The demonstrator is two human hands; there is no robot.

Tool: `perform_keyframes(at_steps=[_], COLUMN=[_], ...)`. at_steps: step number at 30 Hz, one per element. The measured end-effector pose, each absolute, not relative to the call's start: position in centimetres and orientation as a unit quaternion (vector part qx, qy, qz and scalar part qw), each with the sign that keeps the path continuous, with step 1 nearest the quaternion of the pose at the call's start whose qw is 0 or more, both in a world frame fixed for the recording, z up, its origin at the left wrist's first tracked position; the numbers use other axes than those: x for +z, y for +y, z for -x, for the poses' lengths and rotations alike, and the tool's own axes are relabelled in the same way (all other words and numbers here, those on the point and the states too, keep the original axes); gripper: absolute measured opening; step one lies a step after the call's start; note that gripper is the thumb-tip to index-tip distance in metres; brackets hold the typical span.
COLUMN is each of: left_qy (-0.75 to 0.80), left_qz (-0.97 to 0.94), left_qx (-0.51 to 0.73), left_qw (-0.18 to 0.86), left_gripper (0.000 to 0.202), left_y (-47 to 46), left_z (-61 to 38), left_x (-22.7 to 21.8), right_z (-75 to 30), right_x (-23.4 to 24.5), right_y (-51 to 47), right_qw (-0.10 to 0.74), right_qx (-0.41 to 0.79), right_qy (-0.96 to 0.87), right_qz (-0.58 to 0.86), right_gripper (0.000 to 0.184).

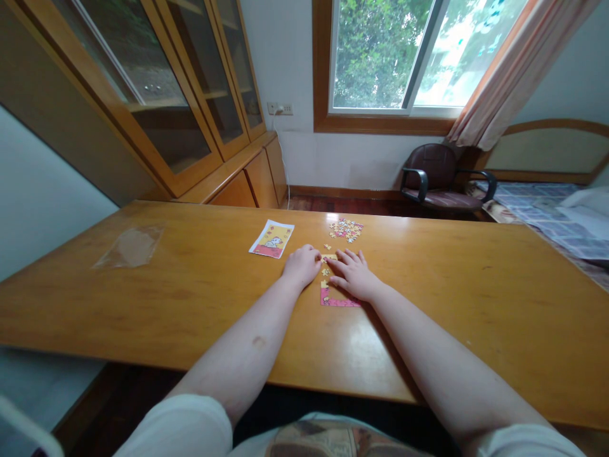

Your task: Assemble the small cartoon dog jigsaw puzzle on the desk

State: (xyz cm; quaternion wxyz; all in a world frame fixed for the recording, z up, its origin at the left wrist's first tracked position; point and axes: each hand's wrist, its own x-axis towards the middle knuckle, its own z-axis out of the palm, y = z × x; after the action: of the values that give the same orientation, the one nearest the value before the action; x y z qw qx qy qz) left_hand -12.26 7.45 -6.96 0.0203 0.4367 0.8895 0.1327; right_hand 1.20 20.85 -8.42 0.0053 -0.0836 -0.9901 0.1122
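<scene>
**Jigsaw border [339,303]: left side gapped**

Lies ahead at 12. Looks like edge fitting; next calls for fingertip alignment. Right hand [356,275] at its 2: spread, released. Left hand [303,263] at its 10: fingers curled, can't tell if pinching. Picture card [273,240] farther at 10, loose-piece pile [346,230] at 12.

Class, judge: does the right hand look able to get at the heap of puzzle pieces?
Probably yes: the heap of puzzle pieces lies just beyond the right hand, with no obstacle visible between them.
</scene>
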Motion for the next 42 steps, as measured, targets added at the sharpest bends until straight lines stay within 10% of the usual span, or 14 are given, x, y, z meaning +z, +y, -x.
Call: perform_keyframes(at_steps=[42], left_qy=[0.885], left_qz=[-0.439], left_qx=[0.145], left_qw=[0.048], left_gripper=[0.022], left_y=[7.63], left_z=[12.33], left_x=[-7.04], right_z=[-1.16], right_x=[-8.33], right_y=[20.86], right_qw=[0.004], right_qx=[0.121], right_qy=[-0.989], right_qz=[0.084], right_gripper=[0.063])
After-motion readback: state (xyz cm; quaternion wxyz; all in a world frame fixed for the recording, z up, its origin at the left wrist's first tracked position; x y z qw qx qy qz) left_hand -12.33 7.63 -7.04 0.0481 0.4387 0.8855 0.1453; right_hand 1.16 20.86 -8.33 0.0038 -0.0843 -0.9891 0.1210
